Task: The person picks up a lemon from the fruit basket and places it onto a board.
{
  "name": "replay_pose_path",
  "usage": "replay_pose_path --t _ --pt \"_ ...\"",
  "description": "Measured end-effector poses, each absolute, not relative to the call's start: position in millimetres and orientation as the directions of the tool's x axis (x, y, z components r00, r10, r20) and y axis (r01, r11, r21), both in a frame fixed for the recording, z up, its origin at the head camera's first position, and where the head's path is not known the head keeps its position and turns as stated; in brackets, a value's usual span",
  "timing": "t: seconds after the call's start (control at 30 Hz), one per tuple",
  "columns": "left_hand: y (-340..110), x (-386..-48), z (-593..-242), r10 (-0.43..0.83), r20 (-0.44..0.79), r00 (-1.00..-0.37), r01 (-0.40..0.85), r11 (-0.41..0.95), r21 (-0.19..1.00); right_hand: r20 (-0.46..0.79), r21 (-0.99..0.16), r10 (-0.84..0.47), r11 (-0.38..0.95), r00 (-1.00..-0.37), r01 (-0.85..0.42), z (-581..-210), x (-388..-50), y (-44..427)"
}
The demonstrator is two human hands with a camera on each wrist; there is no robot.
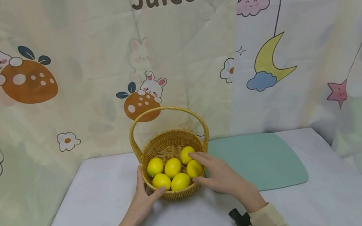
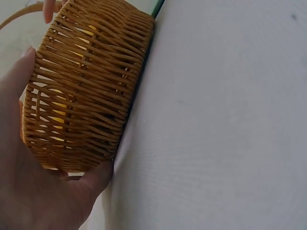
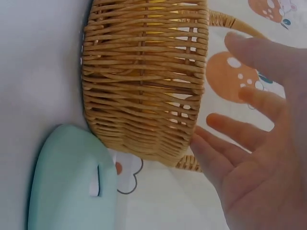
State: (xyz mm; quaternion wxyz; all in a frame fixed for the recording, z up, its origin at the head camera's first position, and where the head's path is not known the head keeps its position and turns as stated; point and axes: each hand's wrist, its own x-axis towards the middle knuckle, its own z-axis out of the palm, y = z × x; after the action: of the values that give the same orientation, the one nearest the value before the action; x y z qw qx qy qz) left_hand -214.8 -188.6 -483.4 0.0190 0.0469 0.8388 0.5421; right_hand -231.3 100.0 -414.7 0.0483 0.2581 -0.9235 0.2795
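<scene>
A wicker basket (image 1: 177, 195) with a tall arched handle stands on the table, holding several yellow lemons (image 1: 180, 182). My left hand (image 1: 142, 200) grips the basket's left side, its thumb over the front rim and its fingers along the outer wall. In the left wrist view the woven wall (image 2: 91, 81) fills the space beside that hand. Over the right rim hovers my right hand (image 1: 225, 177), fingers spread above the rightmost lemons and grasping nothing. From the right wrist view, one of its fingers (image 3: 208, 153) lies close to the rim; whether it touches is unclear.
A mint-green board (image 1: 265, 165) lies flat on the white table (image 1: 105, 197), right of the basket and partly behind the right hand. A printed cloth backdrop (image 1: 86, 64) hangs just behind the table's far edge.
</scene>
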Motion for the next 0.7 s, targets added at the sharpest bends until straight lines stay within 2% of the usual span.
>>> replay_pose_path --t 0.5,0.7 --pt "-186 -216 -483 0.097 0.032 -0.995 0.068 0.389 0.919 0.167 -0.407 -0.403 0.803 -0.900 -0.435 -409 -243 75" --pt "-187 -214 -485 0.084 0.024 -0.996 0.054 0.385 0.921 0.127 -0.323 -0.377 0.859 -0.917 -0.398 -407 -248 60"
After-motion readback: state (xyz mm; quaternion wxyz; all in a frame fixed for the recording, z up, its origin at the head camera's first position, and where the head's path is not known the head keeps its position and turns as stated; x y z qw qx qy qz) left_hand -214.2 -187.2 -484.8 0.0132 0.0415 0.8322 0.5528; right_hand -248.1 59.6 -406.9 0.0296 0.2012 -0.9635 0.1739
